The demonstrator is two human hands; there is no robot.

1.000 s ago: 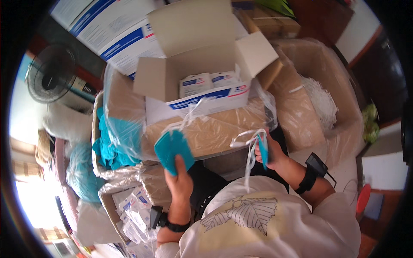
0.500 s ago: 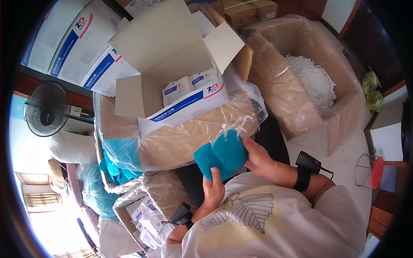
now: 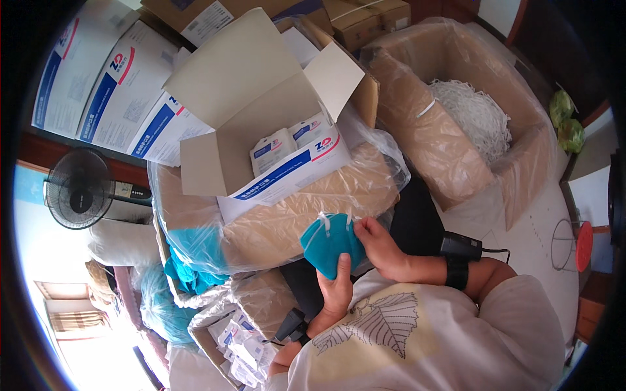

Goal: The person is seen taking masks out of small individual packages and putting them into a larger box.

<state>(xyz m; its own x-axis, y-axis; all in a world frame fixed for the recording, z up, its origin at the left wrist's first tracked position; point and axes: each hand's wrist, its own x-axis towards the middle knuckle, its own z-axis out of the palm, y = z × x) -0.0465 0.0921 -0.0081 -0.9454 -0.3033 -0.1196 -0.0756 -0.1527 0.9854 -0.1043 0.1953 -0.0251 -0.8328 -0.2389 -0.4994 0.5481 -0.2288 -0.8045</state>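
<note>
Both hands, apart a second ago, now meet: left hand [image 3: 337, 287] and right hand [image 3: 379, 247] closed around one teal folded mask [image 3: 329, 244], white straps [image 3: 324, 221] above fingertips, pairing done.

Two hands: left hand [image 3: 337, 291] and right hand [image 3: 380, 248], both near frame centre. One stack of teal masks [image 3: 329, 244] between them; count within the stack cannot be told. One open white carton [image 3: 261, 124] at upper centre with two wrapped packets [image 3: 291, 144] showing inside. Three closed white-and-blue cartons [image 3: 111, 85] at upper left. One standing fan [image 3: 79, 190] at left. One plastic-lined box of white ear loops [image 3: 479, 117] at upper right. One red stool [image 3: 582, 246] at right edge.
</note>
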